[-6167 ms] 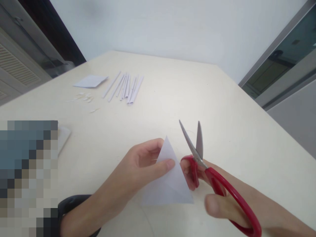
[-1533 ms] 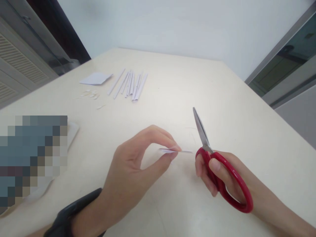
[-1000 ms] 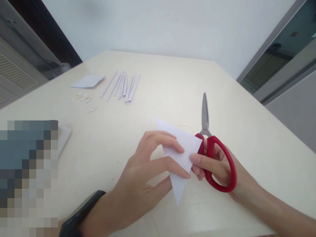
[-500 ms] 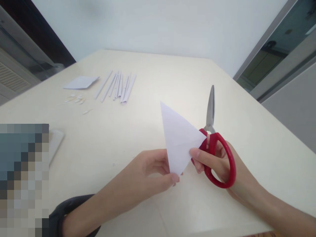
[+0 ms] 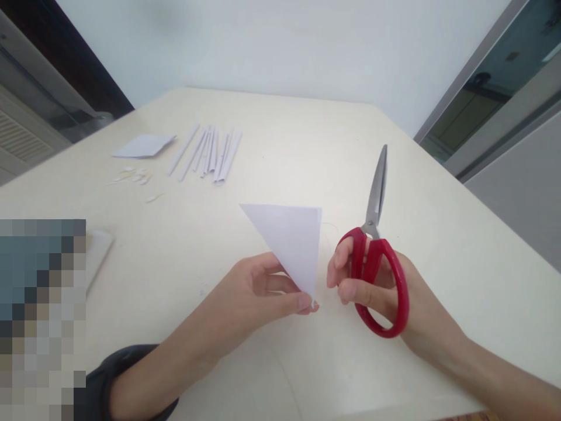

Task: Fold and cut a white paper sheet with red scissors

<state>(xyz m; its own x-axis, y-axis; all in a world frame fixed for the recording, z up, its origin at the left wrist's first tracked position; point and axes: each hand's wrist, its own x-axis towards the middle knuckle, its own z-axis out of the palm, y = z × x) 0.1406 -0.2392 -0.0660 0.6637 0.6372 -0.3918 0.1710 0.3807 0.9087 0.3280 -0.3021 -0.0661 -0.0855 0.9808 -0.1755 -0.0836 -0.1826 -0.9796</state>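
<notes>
Paper triangle (image 5: pixel 291 240) turned, rolls (image 5: pixel 213 153), sheet (image 5: pixel 144 147) beyond

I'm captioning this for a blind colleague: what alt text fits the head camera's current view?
A left hand pinches a white paper triangle by its lower corner; the right hand holds red-handled scissors, blades together and pointing away. On the pale table beyond lie paper tubes, some flat white paper and small white-tipped sticks.
</notes>
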